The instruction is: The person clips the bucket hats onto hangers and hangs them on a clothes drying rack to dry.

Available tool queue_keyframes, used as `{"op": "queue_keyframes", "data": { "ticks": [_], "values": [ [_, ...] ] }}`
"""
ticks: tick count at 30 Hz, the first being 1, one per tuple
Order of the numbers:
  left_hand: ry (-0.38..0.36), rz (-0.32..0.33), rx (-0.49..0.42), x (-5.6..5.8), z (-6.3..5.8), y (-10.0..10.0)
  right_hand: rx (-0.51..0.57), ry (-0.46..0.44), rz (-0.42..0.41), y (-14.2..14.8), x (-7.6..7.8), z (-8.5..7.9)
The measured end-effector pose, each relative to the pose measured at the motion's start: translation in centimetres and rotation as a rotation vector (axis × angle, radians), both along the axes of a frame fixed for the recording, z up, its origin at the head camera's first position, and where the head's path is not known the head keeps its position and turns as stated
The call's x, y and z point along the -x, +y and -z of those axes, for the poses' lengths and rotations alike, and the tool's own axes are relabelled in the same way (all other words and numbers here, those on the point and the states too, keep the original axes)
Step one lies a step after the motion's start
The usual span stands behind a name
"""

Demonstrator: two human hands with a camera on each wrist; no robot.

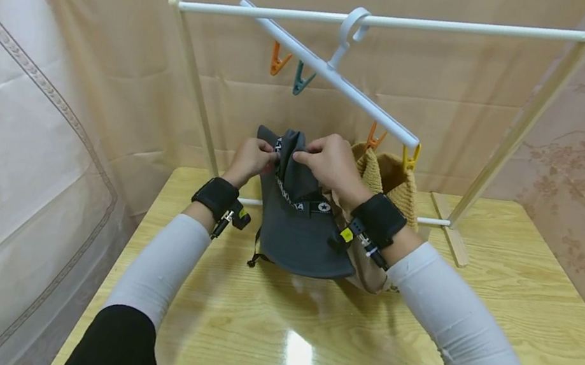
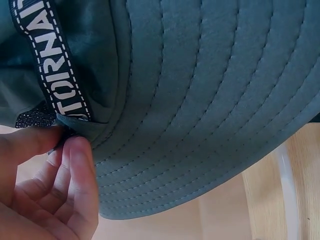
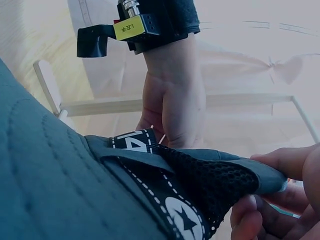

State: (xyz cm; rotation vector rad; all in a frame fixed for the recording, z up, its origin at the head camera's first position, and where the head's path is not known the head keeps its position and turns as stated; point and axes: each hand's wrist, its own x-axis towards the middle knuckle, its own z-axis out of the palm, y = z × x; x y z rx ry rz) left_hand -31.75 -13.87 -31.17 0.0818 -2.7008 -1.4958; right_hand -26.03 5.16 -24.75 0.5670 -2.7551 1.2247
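Observation:
A dark grey-green sun hat (image 1: 299, 245) with a wide stitched brim and a black lettered band is held up over the table. My left hand (image 1: 251, 159) pinches it by the band's end, thumb against fingertips; the left wrist view shows this hand (image 2: 55, 185) close to the brim. With thumb and fingers my right hand (image 1: 335, 162) grips the crown's edge, where black mesh lining (image 3: 225, 182) shows in the right wrist view. Behind and to the right, a tan knitted item (image 1: 403, 194) hangs from an orange clip (image 1: 375, 137) and a yellow clip (image 1: 410, 158).
A white clip hanger (image 1: 302, 52) hooks over the rail (image 1: 469, 29) of a standing rack, its bar slanting toward me. Another orange clip (image 1: 279, 61) and a teal clip (image 1: 302, 79) dangle from its far end. The rack's wooden foot (image 1: 449, 231) rests on the table (image 1: 222, 326).

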Motion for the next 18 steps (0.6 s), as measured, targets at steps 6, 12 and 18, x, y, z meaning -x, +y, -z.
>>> {"op": "queue_keyframes", "data": {
  "ticks": [6, 12, 18],
  "values": [
    [0.015, -0.016, 0.031, 0.5, -0.1, 0.1, 0.013, 0.021, 0.011, -0.1, 0.5, -0.5],
    [0.003, -0.025, 0.005, 1.1, -0.3, 0.2, 0.018, 0.059, 0.017, -0.1, 1.0, -0.8],
    [0.022, -0.019, -0.007, 1.6, -0.7, 0.1, 0.030, 0.084, 0.035, -0.4, 1.7, -1.2]
  ]
}}
